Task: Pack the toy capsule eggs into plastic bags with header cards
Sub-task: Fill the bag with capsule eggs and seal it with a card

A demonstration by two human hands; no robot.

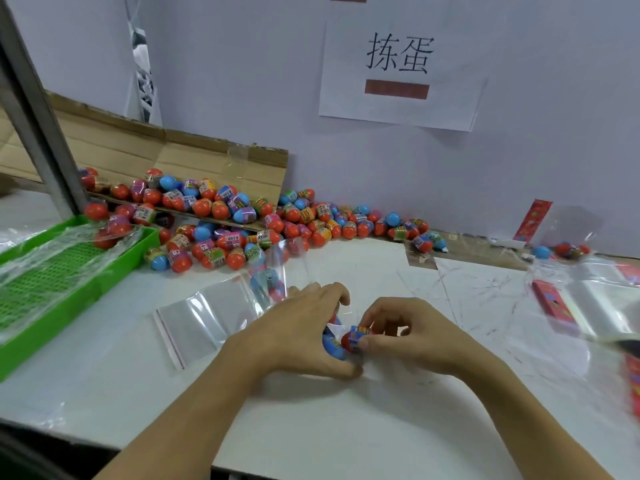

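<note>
Head view, the only one supplied. Both hands work at the centre of the white table. The right hand pinches a red capsule egg between thumb and curled fingers; the egg carries a printed band round its middle. Its long axis appears to lie roughly level, with the red end pointing toward the left hand.

The left hand is curled round the mouth of a clear plastic bag, whose body rises up and away behind the knuckles. A blue egg shows under the left palm, apparently already inside the film; I cannot confirm this, as the hand covers the opening.

The held egg sits just right of the bag mouth, touching or nearly touching it. Judgement: the coming insertion runs leftward, red end first, and the right hand is the nearer and only free carrier.

Supply: the heap of loose eggs lies along the back wall, well apart from both hands. A spare flat bag lies just left of the left wrist. Red header cards rest at the right under more clear bags, nearer the right hand. No card is yet fitted to the bag in hand.
</note>
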